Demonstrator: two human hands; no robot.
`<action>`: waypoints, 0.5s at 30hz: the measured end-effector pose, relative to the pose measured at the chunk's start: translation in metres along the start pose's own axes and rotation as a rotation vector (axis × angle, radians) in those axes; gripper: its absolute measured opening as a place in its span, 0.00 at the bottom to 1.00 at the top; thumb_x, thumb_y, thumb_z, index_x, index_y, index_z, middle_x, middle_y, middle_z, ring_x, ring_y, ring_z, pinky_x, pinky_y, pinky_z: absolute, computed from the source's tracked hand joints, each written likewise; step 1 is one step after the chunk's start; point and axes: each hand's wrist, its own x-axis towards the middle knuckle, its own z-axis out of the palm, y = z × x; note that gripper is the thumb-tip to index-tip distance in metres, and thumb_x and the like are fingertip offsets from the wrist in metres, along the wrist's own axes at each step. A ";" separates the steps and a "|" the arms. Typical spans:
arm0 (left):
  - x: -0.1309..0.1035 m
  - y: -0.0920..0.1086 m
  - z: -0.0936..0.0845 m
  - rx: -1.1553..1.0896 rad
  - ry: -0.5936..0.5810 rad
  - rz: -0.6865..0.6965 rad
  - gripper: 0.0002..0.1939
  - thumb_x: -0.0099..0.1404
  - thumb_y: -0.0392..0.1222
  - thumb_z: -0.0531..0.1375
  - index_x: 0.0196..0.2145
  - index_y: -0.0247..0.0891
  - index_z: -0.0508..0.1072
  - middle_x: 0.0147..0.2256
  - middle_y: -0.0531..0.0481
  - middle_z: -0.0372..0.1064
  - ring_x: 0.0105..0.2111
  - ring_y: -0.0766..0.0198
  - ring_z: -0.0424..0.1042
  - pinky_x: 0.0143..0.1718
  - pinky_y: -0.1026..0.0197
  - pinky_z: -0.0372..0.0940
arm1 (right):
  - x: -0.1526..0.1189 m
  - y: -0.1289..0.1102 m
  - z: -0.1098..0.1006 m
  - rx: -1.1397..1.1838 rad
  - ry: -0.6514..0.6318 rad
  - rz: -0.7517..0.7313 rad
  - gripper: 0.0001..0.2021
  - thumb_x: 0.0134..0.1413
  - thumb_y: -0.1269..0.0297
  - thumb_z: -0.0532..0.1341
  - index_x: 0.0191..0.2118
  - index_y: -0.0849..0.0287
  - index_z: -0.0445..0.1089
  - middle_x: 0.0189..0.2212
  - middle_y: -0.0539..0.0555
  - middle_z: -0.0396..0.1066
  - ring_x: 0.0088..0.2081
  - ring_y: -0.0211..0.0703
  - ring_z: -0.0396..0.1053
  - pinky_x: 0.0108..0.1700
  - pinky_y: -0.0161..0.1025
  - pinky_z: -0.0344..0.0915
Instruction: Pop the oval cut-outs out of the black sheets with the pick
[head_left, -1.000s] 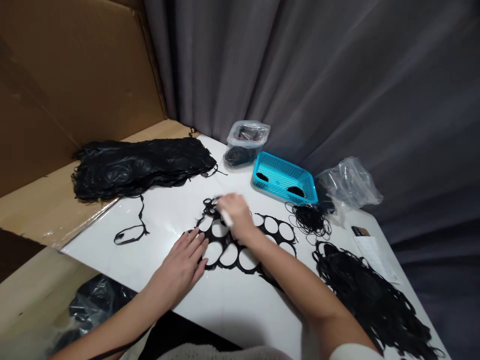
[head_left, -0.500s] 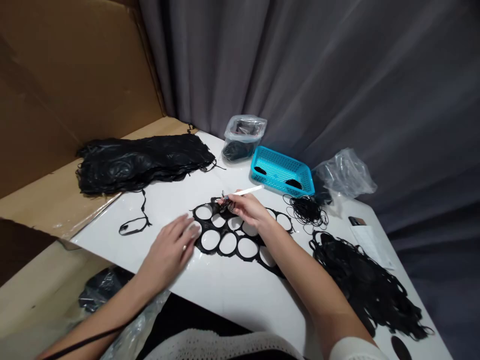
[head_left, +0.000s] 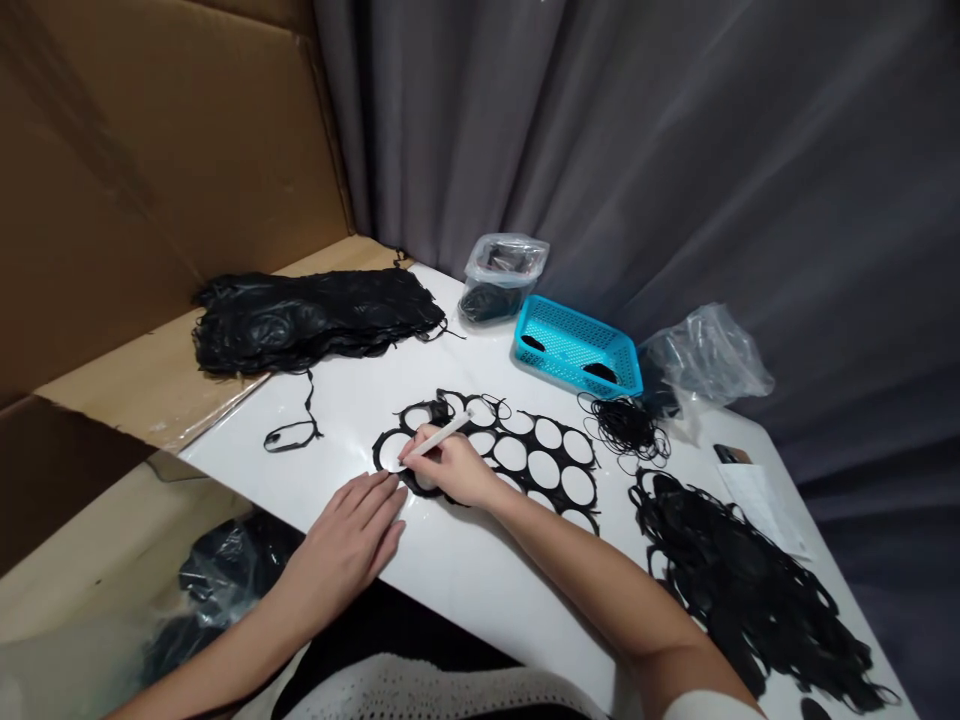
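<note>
A black sheet with rows of round holes lies flat on the white table. My right hand is closed around a slim white pen-like tool, its lower tip down by the leftmost hole. What kind of tip it has is too small to tell. Flat on the table, my left hand has its fingers stretched out, their tips at the sheet's lower left edge. Part of the sheet is hidden under my right hand and forearm.
Stacked black sheets lie at the back left, near a cardboard wall. A blue basket holds black pieces, between a clear bag and a crumpled one. Black rings and a heap of black scraps lie right.
My right hand has moved left and down with the tool, from the sheet's upper edge to its leftmost hole. My left hand has slid slightly down, and the view has shifted a little.
</note>
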 end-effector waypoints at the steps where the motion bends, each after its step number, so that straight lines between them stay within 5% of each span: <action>1: -0.001 0.001 0.000 -0.003 -0.003 -0.003 0.14 0.74 0.39 0.54 0.53 0.32 0.72 0.52 0.38 0.72 0.55 0.47 0.68 0.57 0.44 0.62 | 0.000 0.001 0.003 -0.082 -0.003 -0.040 0.05 0.58 0.67 0.62 0.31 0.58 0.69 0.36 0.51 0.76 0.39 0.40 0.72 0.45 0.38 0.66; 15: -0.004 0.001 0.002 -0.066 0.020 -0.028 0.15 0.74 0.38 0.54 0.54 0.33 0.71 0.54 0.38 0.72 0.56 0.48 0.69 0.59 0.44 0.62 | -0.003 0.001 0.007 -0.298 -0.016 -0.151 0.05 0.60 0.70 0.61 0.31 0.57 0.69 0.34 0.49 0.74 0.39 0.40 0.71 0.46 0.37 0.63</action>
